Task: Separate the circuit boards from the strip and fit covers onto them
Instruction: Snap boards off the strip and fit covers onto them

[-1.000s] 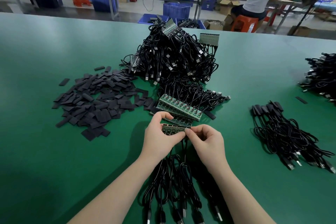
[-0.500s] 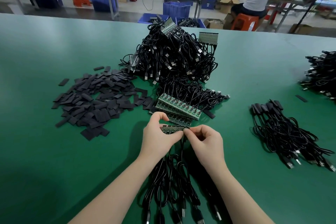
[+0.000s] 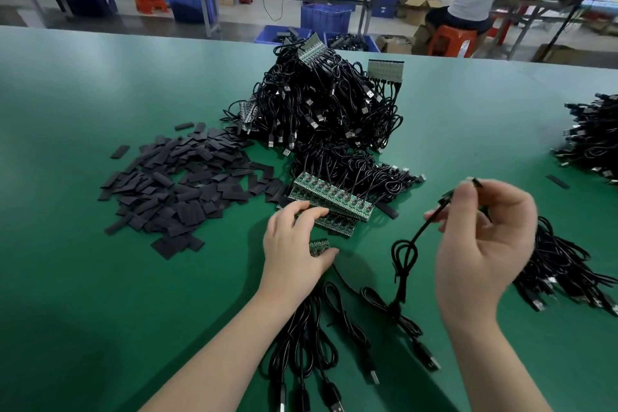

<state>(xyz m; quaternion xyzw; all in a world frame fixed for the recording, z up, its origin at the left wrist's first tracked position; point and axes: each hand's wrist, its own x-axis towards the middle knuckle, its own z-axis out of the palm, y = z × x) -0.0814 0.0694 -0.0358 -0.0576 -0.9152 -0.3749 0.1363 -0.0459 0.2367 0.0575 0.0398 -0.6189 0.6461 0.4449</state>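
Short strip in the left hand, one cabled board raised in the right

The short board strip (image 3: 318,247) sits low over the green counter (image 3: 100,278), gripped by the left hand (image 3: 294,244), whose palm hides most of it. The right hand (image 3: 485,244) pinches a single board (image 3: 448,199) with its black cable (image 3: 406,256) hanging; the board is blurred and largely covered by fingers. Just beyond lie stacked longer strips (image 3: 331,199), black covers (image 3: 177,187) to the left, the cable heap (image 3: 327,104) behind
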